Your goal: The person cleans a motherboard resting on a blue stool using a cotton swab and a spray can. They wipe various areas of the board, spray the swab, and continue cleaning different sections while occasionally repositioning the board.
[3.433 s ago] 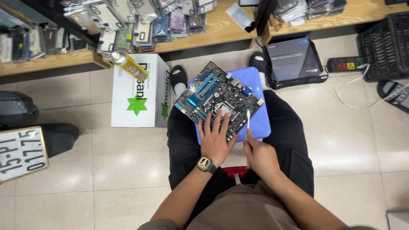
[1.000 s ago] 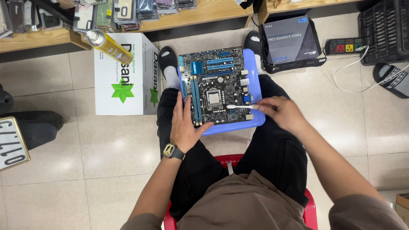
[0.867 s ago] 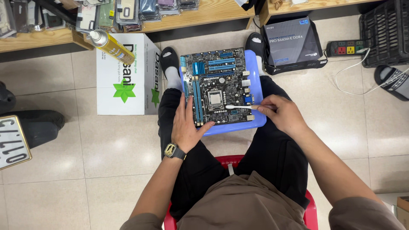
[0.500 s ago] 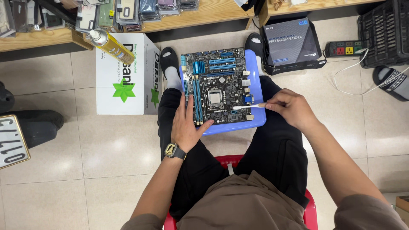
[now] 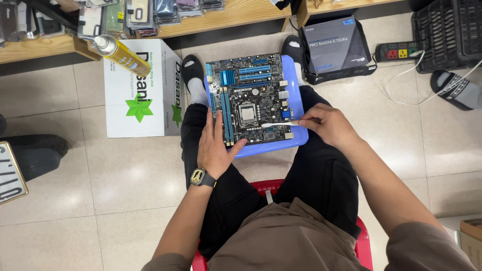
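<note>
One circuit board (image 5: 251, 100) lies flat on a blue tray (image 5: 296, 135) across a seated person's lap, its long axis running away from the body, blue slots along its left side. The right hand (image 5: 326, 123) pinches one white swab (image 5: 278, 124), which points left, tip on the board near its right edge. The left hand (image 5: 216, 148), open, presses the near-left corner. Bare tiled floor (image 5: 125, 175) lies left; one white box (image 5: 140, 95) and one dark box (image 5: 336, 47) stand ahead.

Bare floor (image 5: 125, 175) lies open left of the knees. A white carton (image 5: 138, 95) and dark box (image 5: 336, 47) flank the motherboard (image 5: 251, 100), crowding its far corners.
</note>
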